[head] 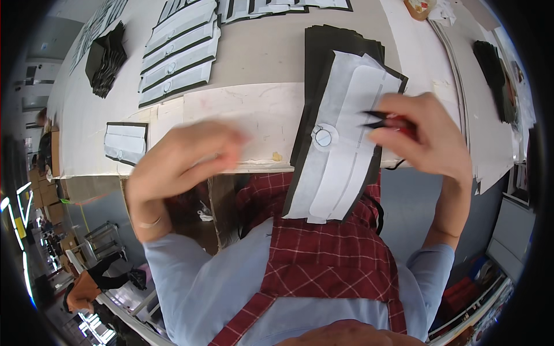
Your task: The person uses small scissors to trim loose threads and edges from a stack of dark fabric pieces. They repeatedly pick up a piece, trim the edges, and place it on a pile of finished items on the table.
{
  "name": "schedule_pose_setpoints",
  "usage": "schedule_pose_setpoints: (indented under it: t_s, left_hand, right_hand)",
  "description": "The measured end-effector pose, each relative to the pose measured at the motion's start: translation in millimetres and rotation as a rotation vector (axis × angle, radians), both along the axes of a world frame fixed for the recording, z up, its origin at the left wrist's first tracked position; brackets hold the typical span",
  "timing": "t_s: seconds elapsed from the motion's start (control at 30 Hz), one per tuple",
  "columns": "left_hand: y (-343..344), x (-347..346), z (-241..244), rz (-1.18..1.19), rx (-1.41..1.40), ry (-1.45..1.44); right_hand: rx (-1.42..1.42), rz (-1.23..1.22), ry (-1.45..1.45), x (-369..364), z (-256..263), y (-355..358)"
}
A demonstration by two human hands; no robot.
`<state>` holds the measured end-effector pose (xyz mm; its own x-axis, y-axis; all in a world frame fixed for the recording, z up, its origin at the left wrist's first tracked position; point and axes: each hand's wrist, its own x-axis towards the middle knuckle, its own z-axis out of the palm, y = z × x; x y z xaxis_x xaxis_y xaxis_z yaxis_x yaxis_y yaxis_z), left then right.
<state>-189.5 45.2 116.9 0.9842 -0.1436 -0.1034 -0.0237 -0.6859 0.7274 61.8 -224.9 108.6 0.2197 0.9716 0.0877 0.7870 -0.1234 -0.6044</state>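
My right hand [417,129] holds small red-handled thread snips [389,121], whose dark blades point left over a white fabric panel [346,104] with dark edging. A round white piece with a ring-like outline [323,136] sits on that panel. The panel lies slantwise on a stack of dark fabric pieces [314,73], and its lower end reaches over the table edge towards the red checked apron. My left hand [207,151], blurred, is raised left of the panel and apart from it, fingers curled; whether it holds anything cannot be made out.
Rows of similar white panels [177,56] lie at the back left. A small panel [125,140] rests near the left table edge. Dark fabric bundles [106,60] lie at far left and far right. An amber container [419,8] stands at the back. A person [84,289] is at lower left.
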Motion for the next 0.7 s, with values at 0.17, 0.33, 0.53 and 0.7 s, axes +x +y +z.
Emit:
schedule_pose_setpoints:
  t_s: [0.17,0.33,0.53,0.7]
  left_hand:
    - [12,-112,24,0.597,0.437,0.327]
    - [-2,-107,5,0.808,0.279,-0.037]
    - [-44,-5,-30,0.377,-0.32,-0.288]
    - [-18,-11,-29,0.867,-0.555,-0.233]
  right_hand:
    - [0.141,-0.488,0.087,11,-30,-27]
    - [0.454,-0.465,0.135,-7,-35,-10]
    - [0.728,-0.047,0.435,-31,-11,19]
    - [0.645,-0.119,0.499,-29,-23,29]
